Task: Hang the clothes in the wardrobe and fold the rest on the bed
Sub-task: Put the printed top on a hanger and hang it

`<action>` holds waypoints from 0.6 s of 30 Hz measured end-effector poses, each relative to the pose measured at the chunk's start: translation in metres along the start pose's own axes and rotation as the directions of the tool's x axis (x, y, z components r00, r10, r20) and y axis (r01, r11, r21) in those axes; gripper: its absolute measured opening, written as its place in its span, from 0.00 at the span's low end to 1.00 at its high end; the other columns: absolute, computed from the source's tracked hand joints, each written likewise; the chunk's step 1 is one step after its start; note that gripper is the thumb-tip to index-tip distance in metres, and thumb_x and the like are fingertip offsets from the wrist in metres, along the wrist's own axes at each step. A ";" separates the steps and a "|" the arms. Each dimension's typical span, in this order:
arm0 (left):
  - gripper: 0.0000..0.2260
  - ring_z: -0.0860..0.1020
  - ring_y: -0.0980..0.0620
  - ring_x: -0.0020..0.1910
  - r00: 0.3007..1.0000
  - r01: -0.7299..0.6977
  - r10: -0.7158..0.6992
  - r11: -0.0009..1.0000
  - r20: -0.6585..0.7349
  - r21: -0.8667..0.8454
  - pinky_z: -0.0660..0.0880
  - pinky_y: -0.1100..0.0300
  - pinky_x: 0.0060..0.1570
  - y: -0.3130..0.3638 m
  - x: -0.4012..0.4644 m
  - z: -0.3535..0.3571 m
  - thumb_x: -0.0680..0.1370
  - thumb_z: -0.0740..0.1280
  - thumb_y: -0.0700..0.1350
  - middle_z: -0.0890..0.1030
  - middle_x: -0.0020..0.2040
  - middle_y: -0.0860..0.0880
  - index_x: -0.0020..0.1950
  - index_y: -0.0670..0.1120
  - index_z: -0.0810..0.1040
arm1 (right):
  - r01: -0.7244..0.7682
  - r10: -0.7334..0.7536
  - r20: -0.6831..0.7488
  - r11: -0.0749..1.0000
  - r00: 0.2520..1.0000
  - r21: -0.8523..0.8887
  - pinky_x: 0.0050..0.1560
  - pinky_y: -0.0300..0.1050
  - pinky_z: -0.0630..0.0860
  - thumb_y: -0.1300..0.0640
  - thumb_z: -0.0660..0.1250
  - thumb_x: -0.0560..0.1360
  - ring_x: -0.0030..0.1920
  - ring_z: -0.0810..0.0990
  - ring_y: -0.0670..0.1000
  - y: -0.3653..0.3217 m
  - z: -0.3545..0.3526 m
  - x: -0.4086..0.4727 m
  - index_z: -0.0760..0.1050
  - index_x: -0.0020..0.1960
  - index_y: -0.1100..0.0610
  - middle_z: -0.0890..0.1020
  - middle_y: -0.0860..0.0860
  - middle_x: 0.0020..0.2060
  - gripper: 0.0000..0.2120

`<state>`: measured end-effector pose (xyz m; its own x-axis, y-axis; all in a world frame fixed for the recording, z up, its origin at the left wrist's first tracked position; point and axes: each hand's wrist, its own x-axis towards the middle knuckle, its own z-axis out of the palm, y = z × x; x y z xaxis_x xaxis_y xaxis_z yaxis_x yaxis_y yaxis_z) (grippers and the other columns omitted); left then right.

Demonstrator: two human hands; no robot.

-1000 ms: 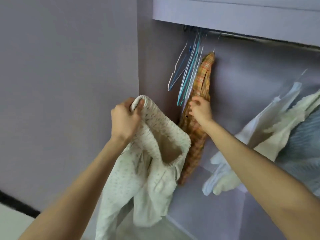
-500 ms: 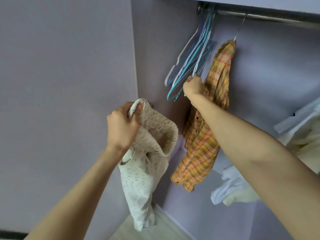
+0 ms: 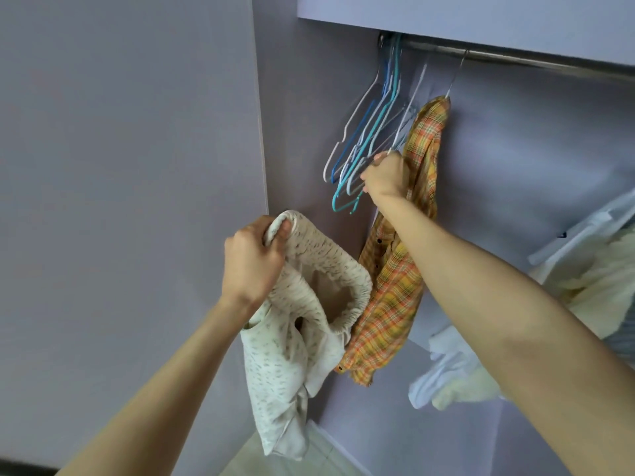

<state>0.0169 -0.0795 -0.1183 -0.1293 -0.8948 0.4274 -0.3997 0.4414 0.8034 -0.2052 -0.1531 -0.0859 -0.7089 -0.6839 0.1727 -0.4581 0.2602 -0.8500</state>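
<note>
Here, a person's left hand (image 3: 252,259) grips the elastic waistband of one cream speckled garment (image 3: 302,324), which hangs below the fist; above and to its right, the right hand (image 3: 383,176) grasps a hanger in a bunch of empty hangers (image 3: 369,139), too tangled to count, on the wardrobe rail (image 3: 515,58); one plaid shirt (image 3: 395,280) hangs just beside that hand; pale clothes (image 3: 584,286) lie further right.

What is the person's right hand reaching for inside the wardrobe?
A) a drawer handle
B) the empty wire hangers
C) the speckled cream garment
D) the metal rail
B: the right hand is closed on the lower ends of the empty hangers, beside the hung plaid shirt.
</note>
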 end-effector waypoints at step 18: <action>0.14 0.71 0.57 0.30 0.973 0.105 -0.089 0.992 0.215 -0.064 0.68 0.65 0.31 0.000 -0.067 -0.064 0.81 0.58 0.47 0.73 0.31 0.54 0.36 0.51 0.69 | 0.101 -0.181 0.188 0.923 0.965 0.371 0.40 0.33 0.74 0.70 0.57 0.78 0.34 0.77 0.44 0.113 -0.050 -0.263 0.71 0.46 0.58 0.77 0.55 0.36 0.09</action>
<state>0.0834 -0.0154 -0.1203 -0.2851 -0.9240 0.2550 -0.3523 0.3484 0.8686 -0.0973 0.0902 -0.2020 -0.5000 -0.8357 0.2272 -0.2956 -0.0819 -0.9518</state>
